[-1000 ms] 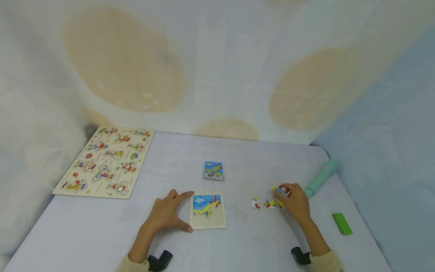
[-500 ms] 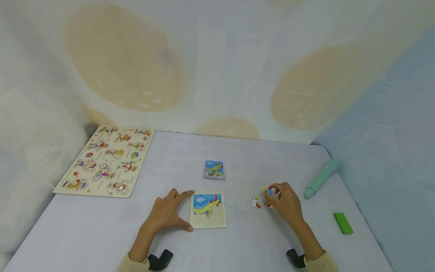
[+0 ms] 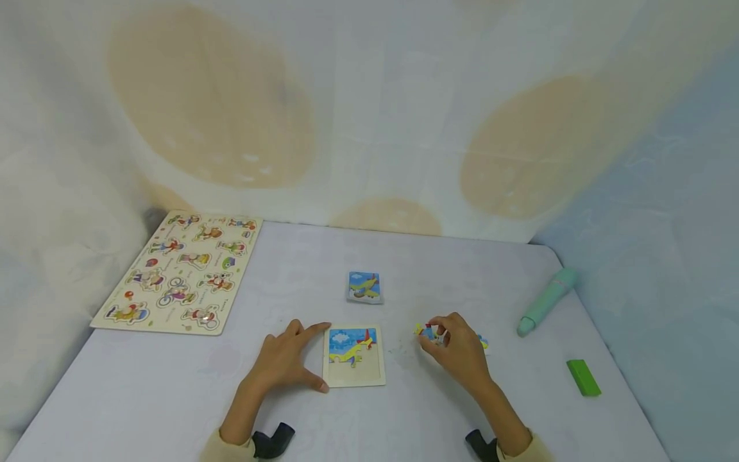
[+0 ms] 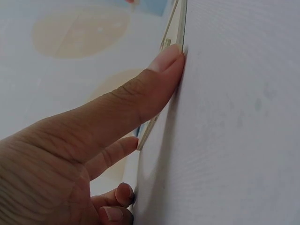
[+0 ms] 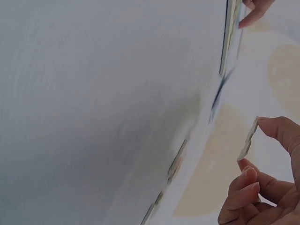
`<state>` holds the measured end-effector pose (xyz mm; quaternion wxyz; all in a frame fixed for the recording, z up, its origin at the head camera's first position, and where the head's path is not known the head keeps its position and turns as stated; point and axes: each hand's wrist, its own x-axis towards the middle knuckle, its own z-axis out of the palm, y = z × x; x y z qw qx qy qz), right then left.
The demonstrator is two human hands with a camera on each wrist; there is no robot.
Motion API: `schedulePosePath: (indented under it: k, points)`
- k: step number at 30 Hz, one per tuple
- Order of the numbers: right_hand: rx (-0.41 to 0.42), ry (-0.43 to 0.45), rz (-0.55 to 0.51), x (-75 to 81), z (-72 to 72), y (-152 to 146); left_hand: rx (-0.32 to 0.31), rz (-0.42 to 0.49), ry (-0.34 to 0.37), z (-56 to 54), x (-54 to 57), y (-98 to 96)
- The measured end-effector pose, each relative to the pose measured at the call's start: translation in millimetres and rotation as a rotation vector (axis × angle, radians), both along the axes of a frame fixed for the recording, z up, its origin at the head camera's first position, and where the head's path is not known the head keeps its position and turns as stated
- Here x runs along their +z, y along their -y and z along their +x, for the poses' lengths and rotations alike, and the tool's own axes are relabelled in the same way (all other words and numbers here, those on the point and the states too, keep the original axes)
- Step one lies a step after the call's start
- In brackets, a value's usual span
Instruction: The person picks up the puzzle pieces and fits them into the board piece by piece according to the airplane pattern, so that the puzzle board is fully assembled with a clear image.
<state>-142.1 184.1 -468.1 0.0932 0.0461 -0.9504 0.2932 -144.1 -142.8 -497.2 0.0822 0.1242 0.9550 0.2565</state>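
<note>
A small square wooden tray puzzle (image 3: pixel 371 374) lies on the table, partly filled with pieces of a yellow aeroplane in blue sky. My left hand (image 3: pixel 284 361) touches its left side, with thumb and forefinger spread to the two left corners. In the left wrist view, the thumb (image 4: pixel 154 86) meets the board's edge. My right hand (image 3: pixel 462 351) pinches a blue, yellow and red puzzle piece (image 3: pixel 426 332) between thumb and fingertips, to the right of the tray. The right wrist view shows this piece (image 5: pixel 247 140) edge-on, raised off the table. Loose pieces (image 5: pixel 177 159) lie below, mostly hidden by the hand in the head view.
Behind the tray sits a small square item with an aeroplane picture (image 3: pixel 364 288). A large pegged picture board (image 3: pixel 185 276) lies at the far left. On the right are a mint-green tube-shaped item (image 3: pixel 547 301) and a green block (image 3: pixel 584 378).
My right hand has moved left with the pinched puzzle piece, from over the loose pieces towards the tray. The left hand and the tray have stayed put.
</note>
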Motion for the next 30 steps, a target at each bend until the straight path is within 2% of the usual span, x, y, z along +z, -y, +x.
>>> schedulePosePath:
  k: [9, 14, 23, 30]
  points:
    - [-0.001, 0.003, 0.025, 0.2, 6.7, 28.7, 0.005, -0.005, 0.011, -0.8, 0.1, 1.1]
    - [0.029, 0.006, 0.035, -0.1, 9.2, 43.0, 0.000, 0.003, 0.012, -0.7, 0.7, 1.4]
    - [0.095, 0.074, 0.062, 3.5, 10.4, 72.7, 0.001, 0.014, 0.004, -0.7, 1.5, 1.4]
    - [0.155, 0.083, 0.196, -2.3, 9.3, 89.9, -0.007, 0.013, -0.005, -1.2, -0.5, 1.3]
